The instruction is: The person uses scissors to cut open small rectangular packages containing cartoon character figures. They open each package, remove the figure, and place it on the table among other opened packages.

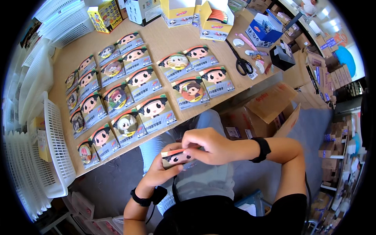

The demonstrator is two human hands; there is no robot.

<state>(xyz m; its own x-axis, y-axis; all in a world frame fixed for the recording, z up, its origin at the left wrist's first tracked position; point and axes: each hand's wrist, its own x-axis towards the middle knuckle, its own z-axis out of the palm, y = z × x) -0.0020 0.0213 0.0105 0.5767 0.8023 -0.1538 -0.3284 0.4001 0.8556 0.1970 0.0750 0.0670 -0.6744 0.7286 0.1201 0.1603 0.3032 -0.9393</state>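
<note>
Above my lap, my left hand [160, 169] grips a small printed packet [174, 159] with a cartoon face on its front. My right hand [213, 147] pinches the packet's top edge between thumb and fingers, covering its right part. On the table beyond, several matching cartoon packets [155, 108] lie face up in rows. Round picture badges, such as a white-faced one [125, 124], lie on or show in several of the packets; I cannot tell which. A separate group of packets [217, 77] lies to the right, some with badges, one a brown-haired figure [191, 90].
White plastic baskets [60, 147] stand along the left of the wooden table [188, 117]. Yellow display boxes [216, 32], one filled with packets, stand at the back. Black-handled scissors [244, 67], a blue box [263, 32] and a black box [282, 57] are right. An open carton [265, 102] sits below.
</note>
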